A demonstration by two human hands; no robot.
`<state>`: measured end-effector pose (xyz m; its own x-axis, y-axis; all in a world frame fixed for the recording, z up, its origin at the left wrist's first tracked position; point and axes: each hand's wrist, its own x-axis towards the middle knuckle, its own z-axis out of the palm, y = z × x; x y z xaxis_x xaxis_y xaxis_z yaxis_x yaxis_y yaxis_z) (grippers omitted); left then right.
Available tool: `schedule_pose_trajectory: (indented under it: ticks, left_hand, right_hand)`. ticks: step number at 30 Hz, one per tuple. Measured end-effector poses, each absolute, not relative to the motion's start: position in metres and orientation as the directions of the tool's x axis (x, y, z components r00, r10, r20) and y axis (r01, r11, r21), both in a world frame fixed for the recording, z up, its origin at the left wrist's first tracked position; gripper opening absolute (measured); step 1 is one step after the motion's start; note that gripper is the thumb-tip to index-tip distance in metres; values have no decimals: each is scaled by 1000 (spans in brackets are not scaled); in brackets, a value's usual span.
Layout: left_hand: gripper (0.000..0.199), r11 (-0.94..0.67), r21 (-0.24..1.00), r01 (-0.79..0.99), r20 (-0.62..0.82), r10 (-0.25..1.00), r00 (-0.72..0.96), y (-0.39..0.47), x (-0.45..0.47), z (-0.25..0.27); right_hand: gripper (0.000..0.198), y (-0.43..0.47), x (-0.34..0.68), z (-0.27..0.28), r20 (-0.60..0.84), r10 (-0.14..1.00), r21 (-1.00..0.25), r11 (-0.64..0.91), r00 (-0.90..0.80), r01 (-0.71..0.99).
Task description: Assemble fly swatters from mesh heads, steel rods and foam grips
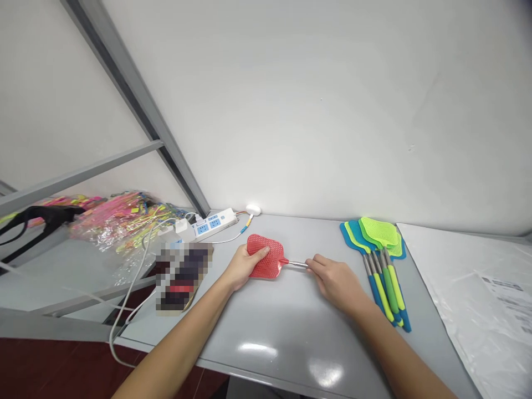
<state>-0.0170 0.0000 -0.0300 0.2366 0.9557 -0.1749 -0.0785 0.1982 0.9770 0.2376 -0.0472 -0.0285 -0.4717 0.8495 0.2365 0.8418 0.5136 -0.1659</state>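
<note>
A red fly swatter (272, 263) with a perforated head and a thin metal shaft is held level above the grey table. My left hand (243, 267) grips the head at its left edge, thumb on top and fingers underneath. Around the shaft's right end, my right hand (332, 279) is closed, so the handle is hidden in it. To the right of that hand lies a pile of blue, green and yellow-green fly swatters (380, 271), heads toward the wall and handles toward me.
A white power strip (215, 224) and cables sit at the back left, near a phone (185, 277) with a blurred screen. Plastic-wrapped colourful items (124, 219) lie beyond the metal frame (166, 147). A white plastic mailer bag (477, 282) covers the right side.
</note>
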Motion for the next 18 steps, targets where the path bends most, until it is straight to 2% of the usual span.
schedule_pose_trajectory:
  ticks: [10, 13, 16, 18]
  left_hand:
    - [43, 229, 971, -62, -213, 957, 196, 6, -18, -39]
    - [52, 274, 939, -206, -230, 949, 214, 10, -19, -40]
    - [70, 185, 888, -420, -125, 978, 167, 14, -20, -34]
    - [80, 140, 863, -485, -48, 979, 198, 13, -20, -27]
  right_hand:
    - [25, -48, 236, -18, 214, 896, -253, 437, -390, 863]
    - [24, -46, 239, -20, 251, 903, -316, 416, -348, 853]
    - [28, -45, 240, -22, 313, 913, -390, 376, -263, 840]
    - [31, -44, 239, -24, 356, 915, -439, 344, -191, 830]
